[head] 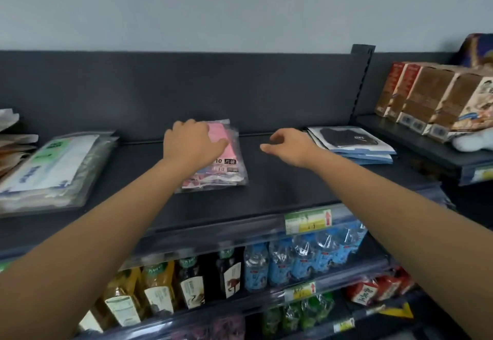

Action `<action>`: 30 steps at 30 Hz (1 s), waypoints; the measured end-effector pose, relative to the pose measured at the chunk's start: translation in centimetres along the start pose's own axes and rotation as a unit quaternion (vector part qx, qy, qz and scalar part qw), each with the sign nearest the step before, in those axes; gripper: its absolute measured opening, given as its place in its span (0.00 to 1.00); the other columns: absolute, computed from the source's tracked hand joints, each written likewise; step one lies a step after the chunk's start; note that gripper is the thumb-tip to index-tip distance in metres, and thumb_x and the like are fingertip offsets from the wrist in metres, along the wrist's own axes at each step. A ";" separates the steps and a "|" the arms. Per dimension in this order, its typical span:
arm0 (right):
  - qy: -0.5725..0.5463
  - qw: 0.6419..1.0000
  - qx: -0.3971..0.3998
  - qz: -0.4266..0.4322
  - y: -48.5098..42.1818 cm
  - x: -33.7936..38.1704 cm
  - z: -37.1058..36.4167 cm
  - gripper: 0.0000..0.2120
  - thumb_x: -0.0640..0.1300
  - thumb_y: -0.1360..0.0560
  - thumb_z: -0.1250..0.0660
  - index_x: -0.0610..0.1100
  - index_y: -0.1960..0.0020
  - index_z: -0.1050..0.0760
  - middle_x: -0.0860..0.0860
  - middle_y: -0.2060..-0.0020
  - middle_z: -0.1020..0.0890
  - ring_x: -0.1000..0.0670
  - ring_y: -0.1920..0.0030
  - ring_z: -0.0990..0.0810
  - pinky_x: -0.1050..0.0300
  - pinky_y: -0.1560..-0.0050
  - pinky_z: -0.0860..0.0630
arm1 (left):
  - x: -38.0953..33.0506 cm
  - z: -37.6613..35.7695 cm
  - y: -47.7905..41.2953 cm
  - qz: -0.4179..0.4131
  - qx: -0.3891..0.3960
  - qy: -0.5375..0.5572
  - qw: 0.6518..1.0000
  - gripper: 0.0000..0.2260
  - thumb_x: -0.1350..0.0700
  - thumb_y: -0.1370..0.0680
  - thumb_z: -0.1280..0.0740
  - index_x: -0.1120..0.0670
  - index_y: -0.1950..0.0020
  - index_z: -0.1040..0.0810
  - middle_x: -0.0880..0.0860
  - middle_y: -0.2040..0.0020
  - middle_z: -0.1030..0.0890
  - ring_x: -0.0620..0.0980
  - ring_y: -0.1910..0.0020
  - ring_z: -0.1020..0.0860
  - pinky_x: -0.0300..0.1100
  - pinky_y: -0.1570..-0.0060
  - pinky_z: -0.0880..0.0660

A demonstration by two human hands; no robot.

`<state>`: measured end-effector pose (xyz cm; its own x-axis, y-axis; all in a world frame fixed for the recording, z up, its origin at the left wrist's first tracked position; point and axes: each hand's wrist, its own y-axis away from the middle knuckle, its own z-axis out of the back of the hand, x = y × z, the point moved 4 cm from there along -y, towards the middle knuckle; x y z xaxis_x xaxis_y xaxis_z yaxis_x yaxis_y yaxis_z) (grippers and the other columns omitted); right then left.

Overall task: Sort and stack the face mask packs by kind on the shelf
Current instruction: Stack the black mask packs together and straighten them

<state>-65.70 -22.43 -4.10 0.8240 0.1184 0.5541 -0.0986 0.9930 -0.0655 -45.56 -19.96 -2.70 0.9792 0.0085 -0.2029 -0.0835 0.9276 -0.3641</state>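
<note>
On the dark top shelf (280, 187) lie three piles of face mask packs. White packs with green and blue print (50, 166) are stacked at the left. A pile of pink mask packs (226, 163) sits in the middle, and my left hand (192, 142) rests flat on top of it. Black mask packs on blue-and-white card (349, 142) are stacked at the right. My right hand (290, 147) hovers over bare shelf between the pink and black piles, fingers loosely curled and holding nothing.
Brown boxes (426, 105) stand on a neighbouring shelf at the right. Paper items (13, 139) lie at the far left edge. Below are rows of drink bottles (186, 286), blue water bottles (301, 254) and price tags (308, 221) on the shelf rail.
</note>
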 end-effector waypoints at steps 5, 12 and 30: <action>0.014 0.996 -0.031 -0.084 1.0 -6.2 5.0 0.27 0.54 0.26 0.31 0.35 0.37 0.26 0.41 0.39 0.21 0.41 0.40 0.23 0.51 0.41 0.28 | -5.7 -1.4 0.5 -0.047 0.024 0.050 0.997 0.25 0.36 0.26 0.37 0.55 0.41 0.22 0.54 0.42 0.19 0.58 0.41 0.24 0.48 0.45 0.26; 0.039 0.983 -0.043 -0.174 -0.8 -15.4 10.3 0.20 0.54 0.24 0.34 0.43 0.67 0.35 0.49 0.70 0.32 0.49 0.67 0.32 0.54 0.67 0.37 | -14.7 -5.1 -1.0 -0.054 0.084 0.122 0.988 0.29 0.38 0.25 0.35 0.58 0.35 0.28 0.56 0.36 0.23 0.57 0.38 0.25 0.48 0.44 0.26; -0.048 0.994 0.015 -0.098 -6.9 -23.4 10.2 0.32 0.60 0.30 0.30 0.41 0.34 0.30 0.45 0.37 0.25 0.43 0.39 0.25 0.52 0.43 0.28 | -24.7 -14.3 -6.3 0.270 0.263 0.523 0.765 0.15 0.59 0.26 0.28 0.58 0.40 0.22 0.55 0.40 0.20 0.55 0.43 0.20 0.50 0.43 0.22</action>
<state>-89.98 -32.04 -8.17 0.7724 -0.0796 0.6302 0.0407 0.9963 0.0761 -71.85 -31.33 -8.40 0.1223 0.3951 -0.9104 -0.0688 0.9185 0.3894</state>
